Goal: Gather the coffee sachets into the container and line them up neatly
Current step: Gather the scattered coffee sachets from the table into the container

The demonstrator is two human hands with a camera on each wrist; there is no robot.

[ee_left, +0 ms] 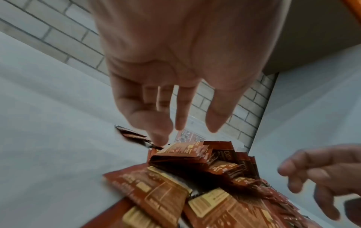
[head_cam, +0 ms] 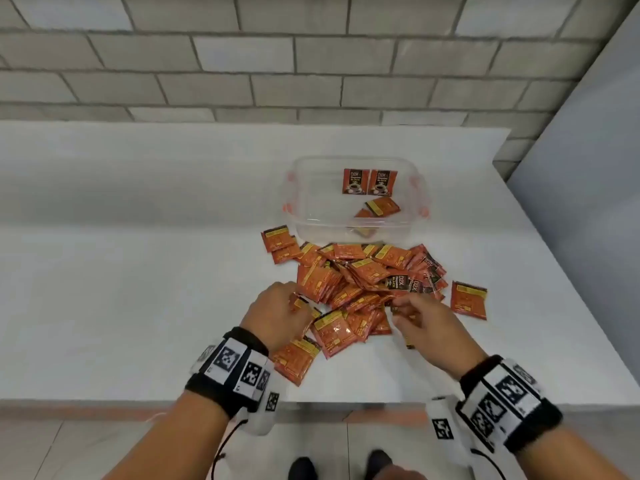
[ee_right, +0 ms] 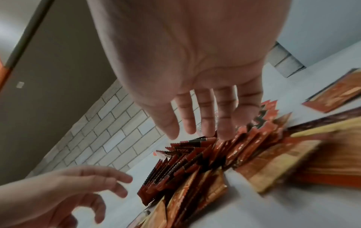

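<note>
A heap of orange coffee sachets (head_cam: 363, 275) lies on the white table, just in front of a clear plastic container (head_cam: 301, 209). Two sachets (head_cam: 369, 181) stand side by side against the container's far wall, and a couple more (head_cam: 381, 207) lie loose on its bottom. My left hand (head_cam: 294, 299) hovers over the heap's near left edge, fingers extended, tips touching the sachets (ee_left: 185, 151). My right hand (head_cam: 401, 306) reaches over the near right side with straight fingers (ee_right: 224, 123) down at the heap (ee_right: 195, 162). Neither hand holds anything.
One sachet (head_cam: 469, 299) lies apart to the right of the heap, and two (head_cam: 277, 237) lie at the container's left front corner. A brick wall runs behind the table (head_cam: 138, 271). The table's front edge is close under my wrists.
</note>
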